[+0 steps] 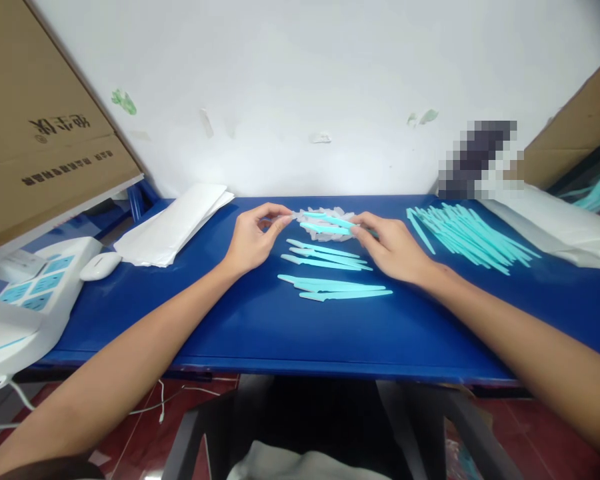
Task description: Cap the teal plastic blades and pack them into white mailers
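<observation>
My right hand (393,247) pinches a slim turquoise eyebrow razor (333,220) by one end, its other end pointing left over a pile of small translucent plastic caps (325,235). Left of that pile, my left hand (257,237) has thumb and forefinger pressed together on a small translucent piece, seemingly one of the caps. Closer to me lie two loose groups of turquoise razors, an upper group (327,255) and a lower group (343,288), all roughly sideways. A larger heap of turquoise razors (470,237) is to the right of my right hand.
White paper or plastic sleeves (175,223) lie at the back left, beside a white earbud-like case (100,266) and a white power strip (55,293). Cardboard boxes (55,120) flank the blue table (290,340). Clear plastic bags (565,227) rest at the right.
</observation>
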Action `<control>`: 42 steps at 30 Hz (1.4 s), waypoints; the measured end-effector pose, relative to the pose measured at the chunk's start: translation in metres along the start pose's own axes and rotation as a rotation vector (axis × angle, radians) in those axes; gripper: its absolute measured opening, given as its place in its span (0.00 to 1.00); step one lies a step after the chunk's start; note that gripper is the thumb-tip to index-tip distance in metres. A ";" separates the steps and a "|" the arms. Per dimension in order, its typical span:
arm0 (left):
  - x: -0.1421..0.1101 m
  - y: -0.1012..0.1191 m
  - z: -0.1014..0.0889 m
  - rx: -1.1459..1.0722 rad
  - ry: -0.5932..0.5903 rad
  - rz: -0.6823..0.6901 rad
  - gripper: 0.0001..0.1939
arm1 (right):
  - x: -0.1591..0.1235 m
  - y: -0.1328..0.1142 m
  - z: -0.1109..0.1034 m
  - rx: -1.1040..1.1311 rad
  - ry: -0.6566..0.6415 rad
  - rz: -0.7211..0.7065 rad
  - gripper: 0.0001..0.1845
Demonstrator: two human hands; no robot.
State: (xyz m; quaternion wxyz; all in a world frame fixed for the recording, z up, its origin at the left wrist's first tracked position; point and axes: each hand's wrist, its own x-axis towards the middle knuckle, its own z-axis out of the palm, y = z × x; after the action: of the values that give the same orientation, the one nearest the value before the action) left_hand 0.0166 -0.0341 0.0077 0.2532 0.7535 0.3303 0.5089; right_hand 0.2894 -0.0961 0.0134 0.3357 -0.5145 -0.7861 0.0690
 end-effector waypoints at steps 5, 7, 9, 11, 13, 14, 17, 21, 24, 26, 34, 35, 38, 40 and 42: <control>0.000 -0.003 0.000 0.003 -0.013 0.014 0.12 | 0.000 0.000 0.000 0.006 0.049 0.012 0.17; 0.000 -0.004 0.001 0.002 -0.023 0.008 0.12 | 0.000 0.000 0.000 0.010 0.070 0.007 0.16; -0.001 -0.005 0.001 -0.001 -0.028 0.004 0.12 | 0.000 0.001 0.000 0.010 0.075 0.002 0.16; -0.001 -0.004 0.002 -0.005 -0.025 0.006 0.12 | 0.000 0.001 0.000 0.010 0.068 0.001 0.17; -0.001 -0.003 0.002 -0.008 -0.015 0.005 0.12 | 0.000 0.000 0.000 0.011 0.054 0.002 0.17; -0.001 -0.003 0.002 -0.013 -0.009 0.002 0.12 | -0.001 0.000 0.000 0.013 0.046 0.004 0.17; 0.000 -0.003 0.002 -0.042 0.008 -0.013 0.13 | -0.002 -0.001 0.000 0.014 0.037 0.010 0.17; 0.001 -0.002 0.003 -0.082 0.032 -0.027 0.12 | -0.001 -0.002 -0.001 0.010 0.086 0.007 0.16; 0.001 -0.001 0.004 -0.089 0.038 -0.026 0.11 | -0.001 -0.003 -0.001 0.006 0.108 0.011 0.16; 0.000 -0.001 0.004 -0.083 0.039 -0.023 0.11 | -0.001 -0.003 -0.001 0.001 0.102 0.011 0.16; -0.002 -0.002 0.006 -0.096 0.023 -0.053 0.13 | -0.002 -0.003 0.000 -0.008 0.060 0.005 0.18; -0.002 -0.002 0.007 -0.114 0.015 -0.062 0.13 | -0.002 -0.003 0.000 -0.012 0.053 0.007 0.18; -0.002 -0.002 0.008 -0.175 -0.007 -0.095 0.15 | -0.003 -0.004 0.001 -0.017 0.038 0.004 0.17; -0.002 -0.002 0.008 -0.208 0.000 -0.115 0.17 | -0.003 -0.005 0.002 -0.007 0.035 0.001 0.17; -0.002 -0.001 0.009 -0.237 0.023 -0.137 0.18 | -0.004 -0.005 0.002 0.002 0.037 0.004 0.17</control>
State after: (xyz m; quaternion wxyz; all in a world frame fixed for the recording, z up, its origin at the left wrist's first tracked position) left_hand 0.0239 -0.0351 0.0030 0.3708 0.6883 0.3215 0.5342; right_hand 0.2850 -0.1010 0.0124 0.3506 -0.5167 -0.7787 0.0610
